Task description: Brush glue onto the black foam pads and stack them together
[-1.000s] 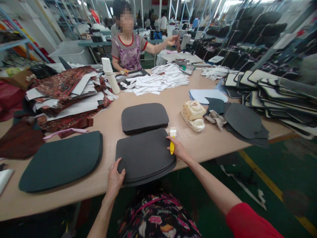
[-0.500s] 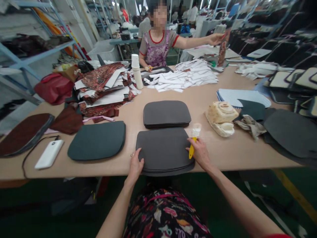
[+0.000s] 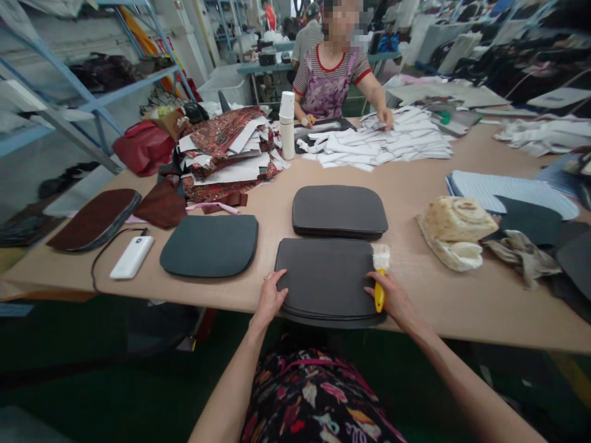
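Observation:
A stack of dark grey padded panels (image 3: 327, 277) lies at the near edge of the tan table (image 3: 462, 301), right in front of me. My left hand (image 3: 271, 298) grips the stack's left edge, fingers curled over it. My right hand (image 3: 392, 297) rests on the stack's right edge and holds a yellow-handled brush (image 3: 380, 274) with white bristles pointing away from me. A second grey stack (image 3: 339, 211) sits just behind, and a single dark green panel (image 3: 210, 245) lies to the left.
A white power bank (image 3: 132, 257) with a black cable and a maroon panel (image 3: 95, 219) lie far left. Patterned fabric pieces (image 3: 226, 154) pile behind. A beige cloth-wrapped lump (image 3: 455, 229) and rags sit right. A person in a striped shirt (image 3: 332, 77) handles white strips (image 3: 383, 141) opposite.
My view has swung left, bringing the power bank and maroon panel into sight. The person opposite has drawn an outstretched arm back down to the white strips. My hands stay on the stack.

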`<state>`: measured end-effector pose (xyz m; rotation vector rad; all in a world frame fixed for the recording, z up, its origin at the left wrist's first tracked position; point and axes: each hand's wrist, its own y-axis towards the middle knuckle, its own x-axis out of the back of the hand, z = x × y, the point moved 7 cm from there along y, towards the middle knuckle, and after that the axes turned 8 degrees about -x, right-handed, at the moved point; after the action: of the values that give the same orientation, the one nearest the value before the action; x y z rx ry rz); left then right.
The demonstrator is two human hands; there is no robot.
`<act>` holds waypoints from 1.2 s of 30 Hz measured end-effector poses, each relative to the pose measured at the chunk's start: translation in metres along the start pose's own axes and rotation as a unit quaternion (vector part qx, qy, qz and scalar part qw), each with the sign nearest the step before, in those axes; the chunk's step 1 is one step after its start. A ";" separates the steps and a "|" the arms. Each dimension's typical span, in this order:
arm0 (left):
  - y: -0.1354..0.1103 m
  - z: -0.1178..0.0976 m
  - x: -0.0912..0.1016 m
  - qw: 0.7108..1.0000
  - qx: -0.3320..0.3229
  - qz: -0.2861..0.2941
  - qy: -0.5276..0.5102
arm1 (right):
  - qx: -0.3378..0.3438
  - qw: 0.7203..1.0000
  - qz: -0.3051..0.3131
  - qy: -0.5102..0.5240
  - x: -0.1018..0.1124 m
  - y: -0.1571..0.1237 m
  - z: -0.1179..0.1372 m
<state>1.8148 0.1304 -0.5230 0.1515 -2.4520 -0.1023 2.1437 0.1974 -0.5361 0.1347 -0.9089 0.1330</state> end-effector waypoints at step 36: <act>-0.018 -0.008 0.022 0.990 -0.045 0.041 0.123 | 0.053 0.997 -0.053 -0.035 -0.010 -0.033 -0.001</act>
<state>1.8047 0.1089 -0.5056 0.0205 -2.1988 -0.1486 2.1440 0.1646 -0.5460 0.2867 -0.9630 0.0786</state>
